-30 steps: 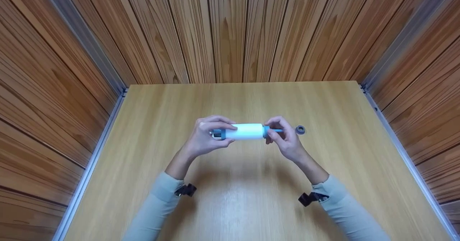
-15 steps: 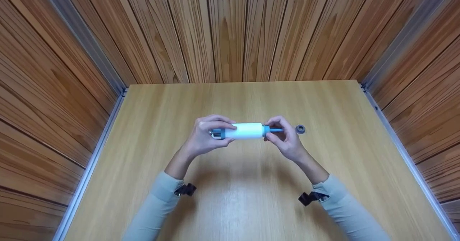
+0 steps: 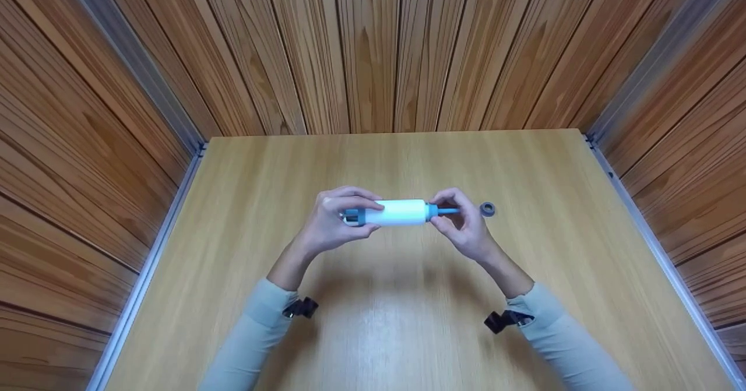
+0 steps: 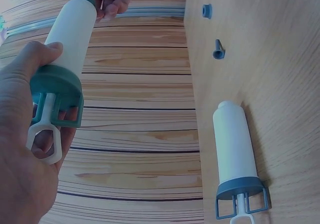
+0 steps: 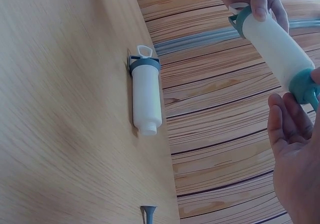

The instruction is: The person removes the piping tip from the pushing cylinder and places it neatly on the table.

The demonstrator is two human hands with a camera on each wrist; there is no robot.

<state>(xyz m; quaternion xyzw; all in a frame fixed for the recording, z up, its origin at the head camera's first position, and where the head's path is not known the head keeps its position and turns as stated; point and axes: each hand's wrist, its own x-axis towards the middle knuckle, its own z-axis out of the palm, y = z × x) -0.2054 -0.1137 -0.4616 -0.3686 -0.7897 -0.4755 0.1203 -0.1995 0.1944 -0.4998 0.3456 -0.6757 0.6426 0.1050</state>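
Note:
A white piping syringe with blue-green ends is held level above the table. My left hand grips its handle end, with the thumb on the barrel and fingers behind; the white plunger ring sits by my palm in the left wrist view. At the other end my right hand pinches the blue-green collar, from which a slim nozzle sticks out. A second white syringe, its neck bare, lies on the table. Beyond that neck lie a loose cone nozzle and a ring nut.
The wooden table has plank walls on the back and sides, with metal rails along its side edges. In the head view the second syringe and loose nozzle are hidden beneath my hands and the held syringe.
My right thumb has slid slightly down and back around the collar, showing more of the nozzle. The left hand and the syringe stay nearly still.

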